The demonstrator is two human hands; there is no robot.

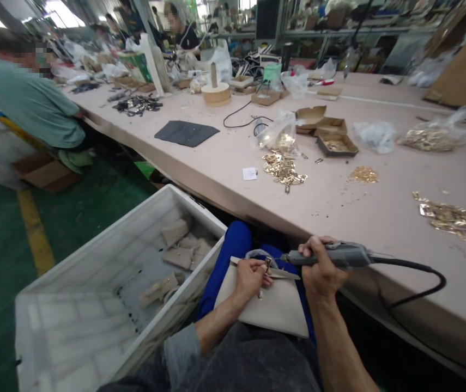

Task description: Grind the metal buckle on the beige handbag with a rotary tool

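Note:
A beige handbag (276, 307) rests on my lap over blue cloth, its flap (288, 274) lifted toward the table. My left hand (251, 279) pinches the flap's edge around a small gold metal plate (268, 263). In my right hand (322, 269) is a grey electric screwdriver (349, 255), held level with its tip pointing left at the gold plate. Whether the tip touches the plate I cannot tell. A small gold fitting (260, 295) sits on the bag's front, below my left fingers.
Left of my legs stands a white bin (89, 272) with several beige bags (179, 256). On the table (233, 158) lie gold plates (284, 170), tiny gold screws or similar bits (364, 174), cardboard boxes (337, 144) and a black sheet (186, 133). A person (32, 103) sits far left.

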